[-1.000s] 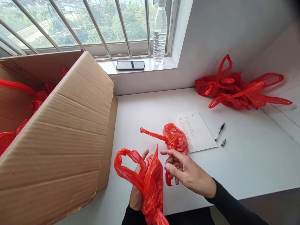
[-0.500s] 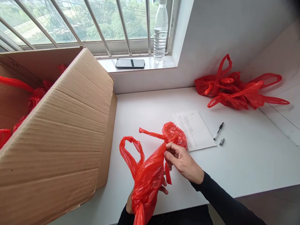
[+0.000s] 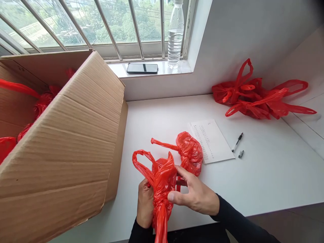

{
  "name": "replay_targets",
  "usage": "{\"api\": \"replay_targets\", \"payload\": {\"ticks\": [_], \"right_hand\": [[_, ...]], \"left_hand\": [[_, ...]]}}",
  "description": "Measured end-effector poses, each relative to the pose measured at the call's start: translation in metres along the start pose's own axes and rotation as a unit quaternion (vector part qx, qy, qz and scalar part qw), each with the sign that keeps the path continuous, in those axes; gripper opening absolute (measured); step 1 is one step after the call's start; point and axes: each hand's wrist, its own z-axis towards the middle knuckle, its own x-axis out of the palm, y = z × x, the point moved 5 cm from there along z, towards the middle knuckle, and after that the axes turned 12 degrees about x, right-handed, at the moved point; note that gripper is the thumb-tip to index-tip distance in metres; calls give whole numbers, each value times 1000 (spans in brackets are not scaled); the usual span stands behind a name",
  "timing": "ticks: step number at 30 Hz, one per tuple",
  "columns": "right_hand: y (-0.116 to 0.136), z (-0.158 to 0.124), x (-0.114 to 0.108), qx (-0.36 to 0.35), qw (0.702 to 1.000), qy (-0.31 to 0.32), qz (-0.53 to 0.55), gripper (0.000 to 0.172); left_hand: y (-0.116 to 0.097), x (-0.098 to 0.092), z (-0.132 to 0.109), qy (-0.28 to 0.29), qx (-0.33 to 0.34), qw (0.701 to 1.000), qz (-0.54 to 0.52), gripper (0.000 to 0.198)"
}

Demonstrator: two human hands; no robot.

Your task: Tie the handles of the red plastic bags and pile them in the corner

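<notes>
A crumpled red plastic bag (image 3: 162, 179) is held upright just above the near edge of the white table (image 3: 265, 168). My left hand (image 3: 144, 204) grips it from behind, low down, fingers wrapped round the gathered plastic. My right hand (image 3: 193, 195) closes on its front, thumb pressing the twisted neck. One handle loop sticks out to the left. Just beyond, a knotted red bag (image 3: 188, 152) lies on the table.
A large open cardboard box (image 3: 76, 135) with several red bags inside stands at the left. A heap of loose red bags (image 3: 255, 96) lies at the back right. A printed sheet (image 3: 211, 140), a pen (image 3: 237, 142) and its cap are mid-table. A phone (image 3: 142, 68) and water bottle (image 3: 175, 37) rest on the sill.
My right hand has moved down from the bag's top corner to its twisted neck. The bag is now bunched tighter and more upright, and my left hand has come up behind it.
</notes>
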Motion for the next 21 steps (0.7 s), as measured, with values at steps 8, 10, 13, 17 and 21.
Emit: {"api": "replay_targets", "payload": {"ticks": [8,10,13,17,21], "right_hand": [[-12,10,-8,-37,997,-65,34,35],[-12,12,-13,-46,995,-76,50,40],[-14,12,-12,-33,997,-56,52,35],[-25,14,-8,5,998,-26,61,33],[-34,17,-13,3,993,-62,96,37]], "left_hand": [[13,1,-11,7,-69,993,-99,37],[14,1,-13,19,-71,992,-101,37],[12,-1,-11,18,-47,996,-68,37],[11,2,-8,10,-61,995,-73,50],[10,7,-9,-8,-88,989,-117,59]]}}
